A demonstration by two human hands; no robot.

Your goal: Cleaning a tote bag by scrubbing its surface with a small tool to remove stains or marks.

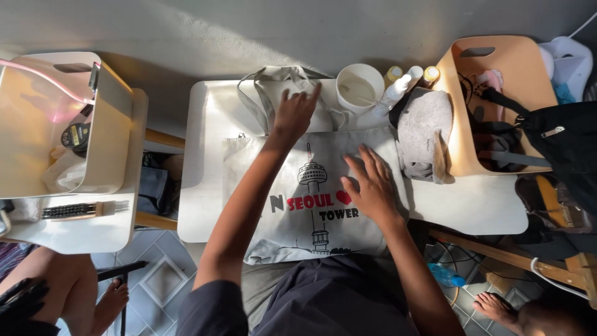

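Two hands are on the work. Your left hand lies flat, fingers spread, on the grey handles and top of the tote bag at the far edge of the white surface; it grasps nothing. Your right hand presses open-palmed on the printed panel, right of the tower motif, also released. The bag lies flat along the middle of the surface, its bottom hem hanging over the near edge toward your lap.

Judgement: this reads as smoothing the cloth. Keep both palms flat and sweep outward from the centre. Hold the far end firmly so the panel does not creep. Mind the white cup and the squeeze bottles just beside the handles at the far edge, and the grey towel touching the bag's right side.
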